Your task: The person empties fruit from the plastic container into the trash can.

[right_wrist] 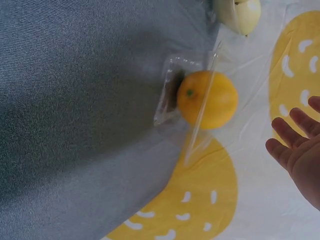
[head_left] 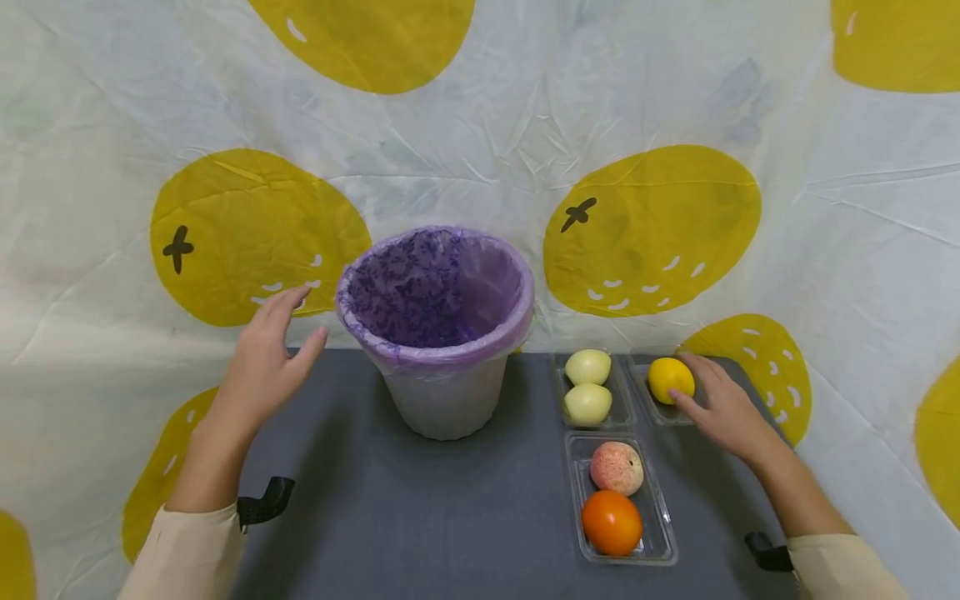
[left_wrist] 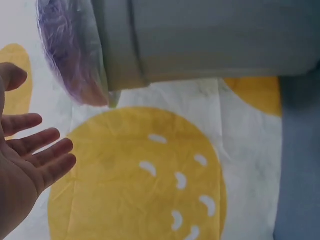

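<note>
Printed cloth (head_left: 450,150) hangs behind a grey table (head_left: 450,517), where the yellow fruit (head_left: 670,379), not yet lifted, sits in its tray (head_left: 663,414) near the right hand (head_left: 723,404), whose fingers are spread and empty. Four other fruits (head_left: 588,405) lie in trays left of those fingertips. Right of the loosely spread, empty left hand (head_left: 258,362) stands the bin (head_left: 446,408).

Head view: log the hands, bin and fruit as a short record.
Left hand: open, left of the bin, holding nothing
Right hand: open, beside the yellow fruit, not gripping it
Bin: upright, purple liner over its rim
Back right tray: yellow fruit
Back left tray: two pale fruits
Front tray: peach behind, orange fruit in front
</note>
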Demonstrator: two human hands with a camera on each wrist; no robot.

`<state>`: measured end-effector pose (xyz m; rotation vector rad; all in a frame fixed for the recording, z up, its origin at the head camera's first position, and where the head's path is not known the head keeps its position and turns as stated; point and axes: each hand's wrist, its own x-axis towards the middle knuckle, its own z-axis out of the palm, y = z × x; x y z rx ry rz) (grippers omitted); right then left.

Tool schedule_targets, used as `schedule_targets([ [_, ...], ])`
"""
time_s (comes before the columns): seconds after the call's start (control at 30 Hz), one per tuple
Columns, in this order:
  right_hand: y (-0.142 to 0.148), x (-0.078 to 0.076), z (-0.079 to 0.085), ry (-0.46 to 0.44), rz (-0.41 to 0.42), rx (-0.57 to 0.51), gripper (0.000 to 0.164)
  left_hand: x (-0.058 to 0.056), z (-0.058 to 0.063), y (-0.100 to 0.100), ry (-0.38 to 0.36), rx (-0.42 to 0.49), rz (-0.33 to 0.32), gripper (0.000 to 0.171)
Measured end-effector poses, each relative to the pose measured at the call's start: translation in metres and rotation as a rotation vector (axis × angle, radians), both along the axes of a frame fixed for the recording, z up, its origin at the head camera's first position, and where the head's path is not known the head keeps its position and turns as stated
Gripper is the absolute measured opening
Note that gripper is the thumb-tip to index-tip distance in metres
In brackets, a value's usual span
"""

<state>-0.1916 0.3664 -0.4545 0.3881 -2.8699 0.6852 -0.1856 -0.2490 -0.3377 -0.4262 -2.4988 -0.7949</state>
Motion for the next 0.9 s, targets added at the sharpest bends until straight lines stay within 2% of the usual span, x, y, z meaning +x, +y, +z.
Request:
schedule_targets([
  [0.2, 0.012, -0.008, 0.001, -0.041, -0.05, 0.021, 0.07, -0.024, 0.013, 0.009, -0.203, 0.214, -0.024, 0.06],
  [0.3, 0.018, -0.012, 0.003, -0.064, -0.066, 0.012, 0.069, -0.036, 0.014, 0.009, -0.27, 0.329, -0.035, 0.061],
  [0.47, 0.027, -0.019, 0.009, -0.15, -0.063, -0.048, 0.07, -0.05, 0.017, 0.008, -0.402, 0.581, -0.095, 0.063],
  [0.57, 0.034, -0.024, 0.01, -0.21, -0.069, -0.098, 0.073, -0.056, 0.02, 0.008, -0.497, 0.706, -0.1, 0.067],
  [0.67, 0.041, -0.03, 0.009, -0.259, -0.092, -0.131, 0.076, -0.061, 0.024, 0.009, -0.573, 0.781, -0.085, 0.068],
  [0.77, 0.048, -0.036, 0.006, -0.286, -0.105, -0.138, 0.077, -0.066, 0.027, 0.009, -0.629, 0.782, -0.082, 0.068],
  [0.9, 0.059, -0.041, 0.003, -0.297, -0.096, -0.141, 0.074, -0.068, 0.029, 0.011, -0.686, 0.762, -0.109, 0.069],
])
